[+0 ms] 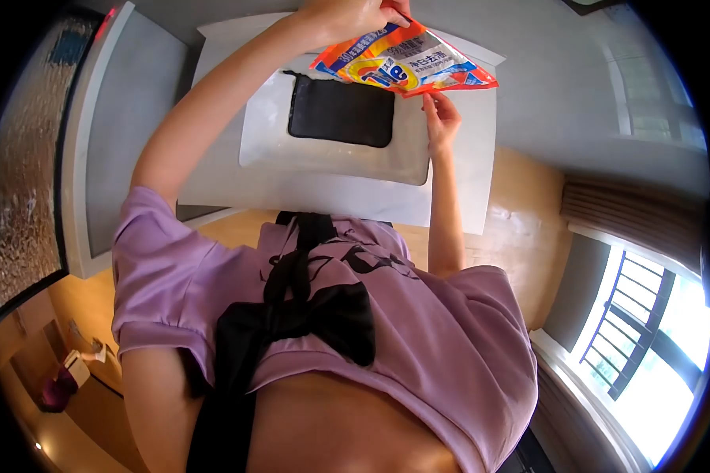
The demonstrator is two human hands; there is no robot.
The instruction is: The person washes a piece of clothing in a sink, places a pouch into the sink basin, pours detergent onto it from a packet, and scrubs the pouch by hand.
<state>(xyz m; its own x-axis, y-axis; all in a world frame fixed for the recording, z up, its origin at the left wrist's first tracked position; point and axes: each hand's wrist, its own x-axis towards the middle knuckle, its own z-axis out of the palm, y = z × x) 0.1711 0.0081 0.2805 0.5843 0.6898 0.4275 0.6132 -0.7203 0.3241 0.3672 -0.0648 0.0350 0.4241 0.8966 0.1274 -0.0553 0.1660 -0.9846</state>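
Wood-toned floor shines at my right, beside a smooth white counter with a dark, round-cornered panel. My left arm angles inward, left hand grasping the glossy orange bag above it; my straighter right arm's hand pinches its near edge.

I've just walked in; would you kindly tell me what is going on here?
The person in the purple top is holding a printed orange packet. The left hand grips its upper edge, while the right hand pinches its lower edge. A dark rectangular thing lies just below it in view. I can't tell whether the packet is open.
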